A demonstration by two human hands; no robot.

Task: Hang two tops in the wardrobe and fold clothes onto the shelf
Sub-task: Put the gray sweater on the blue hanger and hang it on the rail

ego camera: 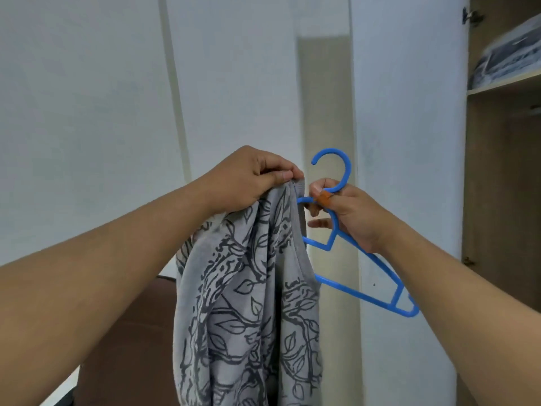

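A grey top [248,303] with a dark leaf print hangs down in the middle of the view, bunched at its upper edge in my left hand [248,180]. Right beside it, my right hand [348,215] grips a blue plastic hanger [360,291] at the base of its hook. The hook points up and the hanger's far arm slants down to the right. The hanger's near end touches or slips behind the top's edge; I cannot tell which. An orange band sits on one right finger.
The open wardrobe [503,177] stands at the right, its white door [409,112] swung toward me. A folded dark patterned bundle [506,54] lies on its upper shelf. White wall panels fill the left. A brown surface [126,347] lies low at the left.
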